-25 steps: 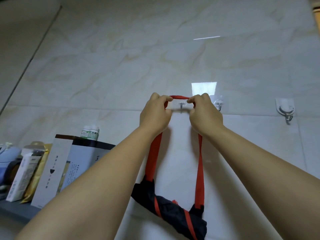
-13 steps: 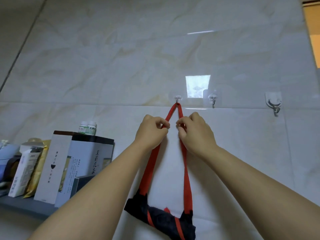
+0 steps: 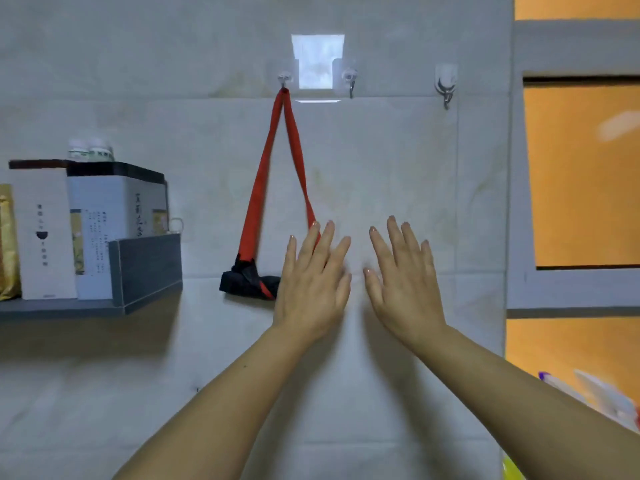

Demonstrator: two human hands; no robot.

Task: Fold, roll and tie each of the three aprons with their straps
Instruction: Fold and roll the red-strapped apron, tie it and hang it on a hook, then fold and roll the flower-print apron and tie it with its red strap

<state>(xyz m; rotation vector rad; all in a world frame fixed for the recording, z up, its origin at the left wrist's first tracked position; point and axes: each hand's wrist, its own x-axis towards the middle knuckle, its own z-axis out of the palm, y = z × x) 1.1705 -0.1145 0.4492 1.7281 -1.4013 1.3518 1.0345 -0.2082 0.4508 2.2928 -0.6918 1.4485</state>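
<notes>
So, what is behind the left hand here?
The left hand covers the right end of the rolled apron and the foot of its red strap. The apron's left end shows; the strap's attachment there cannot be seen.

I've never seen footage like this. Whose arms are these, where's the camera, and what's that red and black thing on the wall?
No machine here: a person wears a camera on the head, so you see their own arms reaching forward. The left hand and right hand are open, fingers spread, holding nothing. On the tiled wall a rolled black apron hangs by its red strap from a hook. At left, a grey shelf carries boxes.
</notes>
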